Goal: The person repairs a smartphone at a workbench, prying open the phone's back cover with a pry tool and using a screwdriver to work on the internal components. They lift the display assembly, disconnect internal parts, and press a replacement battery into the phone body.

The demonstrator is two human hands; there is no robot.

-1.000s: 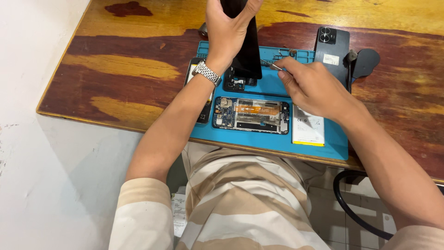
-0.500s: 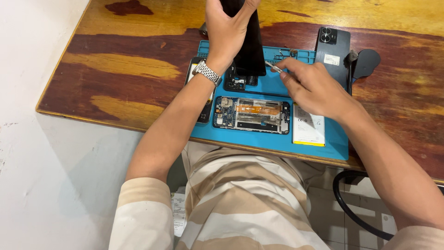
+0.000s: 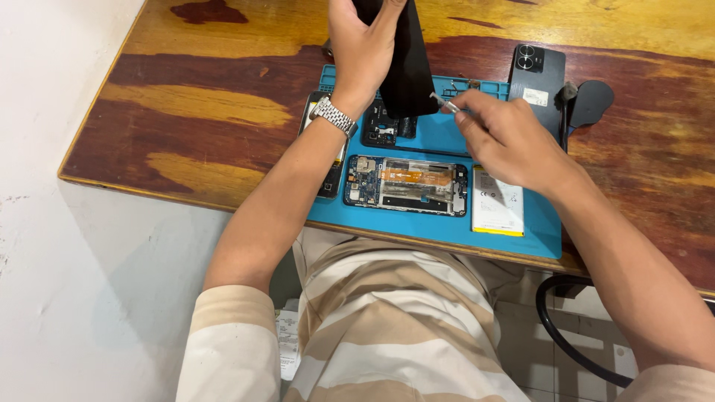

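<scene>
black panel: a dark, flat phone panel [image 3: 406, 63] held up on edge above the far end of the blue mat, its lower end hanging over a small dark part lying there

left hand: the left hand [image 3: 365, 48] is wrapped round the panel from the left, fingers closed on its edge, a metal watch [image 3: 333, 116] on the wrist

right hand: the right hand [image 3: 506, 138] is pinched shut on a thin metal tool [image 3: 445, 103], whose tip sits right at the panel's lower right edge; touching or just off it I cannot tell

step in hand: to my eye, working at the panel's edge with the tool tip while the other hand steadies it

next move: likely calls for a fine, light touch at that edge, with the panel kept from twisting in the grip

opened phone: an opened phone body [image 3: 406, 186] with its innards showing lies on the blue mat [image 3: 439, 134], nearest the person

battery: a white and yellow battery [image 3: 497, 201] lies just beside the opened phone, to its right

back cover: a dark back cover [image 3: 538, 78] with two camera rings rests at the mat's far right corner

table: the worn wooden table [image 3: 201, 112] carries it all
</scene>
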